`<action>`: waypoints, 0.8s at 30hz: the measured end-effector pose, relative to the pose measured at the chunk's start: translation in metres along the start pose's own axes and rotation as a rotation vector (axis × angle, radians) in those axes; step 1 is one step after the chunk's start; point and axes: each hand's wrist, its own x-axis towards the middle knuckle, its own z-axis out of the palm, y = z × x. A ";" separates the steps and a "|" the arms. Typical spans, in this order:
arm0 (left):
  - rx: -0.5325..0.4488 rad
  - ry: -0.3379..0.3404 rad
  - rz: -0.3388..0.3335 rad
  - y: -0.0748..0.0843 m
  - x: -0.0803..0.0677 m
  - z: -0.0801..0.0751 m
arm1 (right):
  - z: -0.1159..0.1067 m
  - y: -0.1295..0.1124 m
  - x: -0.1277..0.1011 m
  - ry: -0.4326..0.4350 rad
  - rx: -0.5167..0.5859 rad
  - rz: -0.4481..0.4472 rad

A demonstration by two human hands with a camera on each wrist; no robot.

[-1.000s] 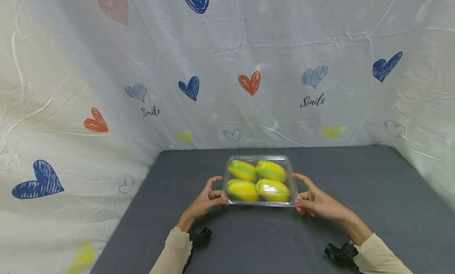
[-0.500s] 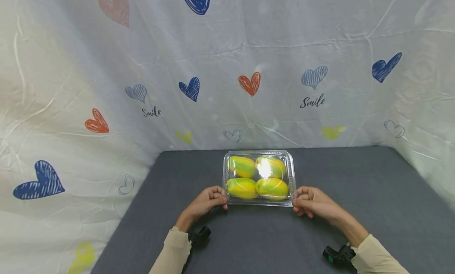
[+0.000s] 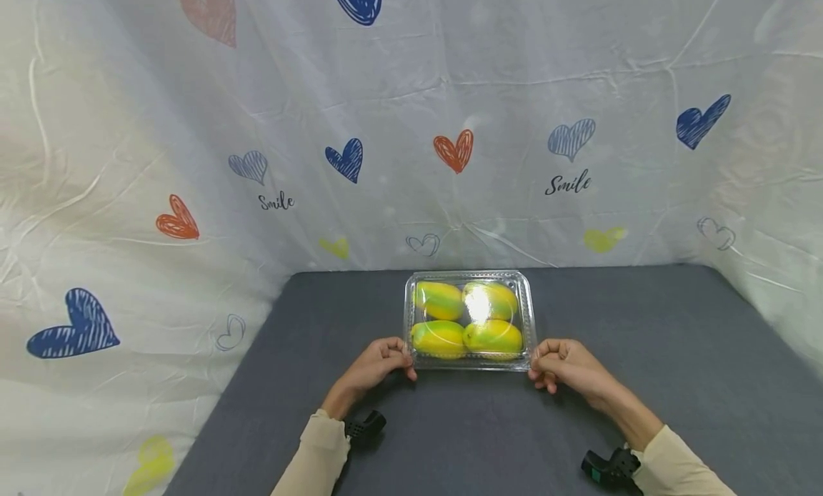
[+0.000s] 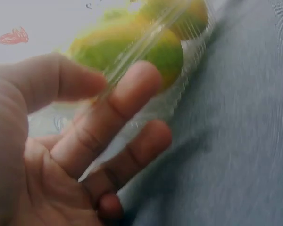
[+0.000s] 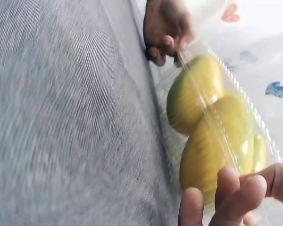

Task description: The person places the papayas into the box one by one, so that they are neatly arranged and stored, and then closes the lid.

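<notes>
Both hands (image 3: 379, 364) grip a clear box (image 3: 469, 364) on grey cloth (image 3: 643, 324).

Both forearms (in pale sleeves) reach forward and slightly inward, the left hand (image 3: 376, 363) and the right hand (image 3: 566, 364) level with each other, fingers curled and thumbs pinching on top.

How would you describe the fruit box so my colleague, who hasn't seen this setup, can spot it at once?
On the dark grey table in front of the heart-printed sheet, look near the middle of its far edge. There a clear plastic box holds four yellow-green fruits, gripped at its near corners by the left hand and right hand. It is the only container there.
</notes>
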 end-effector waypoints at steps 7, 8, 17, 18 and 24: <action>0.018 0.013 -0.011 0.003 0.000 0.002 | 0.005 -0.004 -0.001 0.030 0.013 0.003; 0.014 0.007 -0.010 0.002 0.001 0.002 | 0.004 -0.005 -0.001 0.023 0.020 0.000; -0.054 -0.118 0.040 -0.004 -0.002 -0.005 | -0.004 -0.006 -0.002 -0.106 0.064 -0.055; -0.061 -0.134 0.054 -0.005 -0.002 -0.005 | -0.005 -0.006 -0.003 -0.129 0.062 -0.064; -0.133 -0.243 0.123 -0.009 -0.003 -0.010 | -0.013 -0.004 -0.005 -0.243 0.058 -0.088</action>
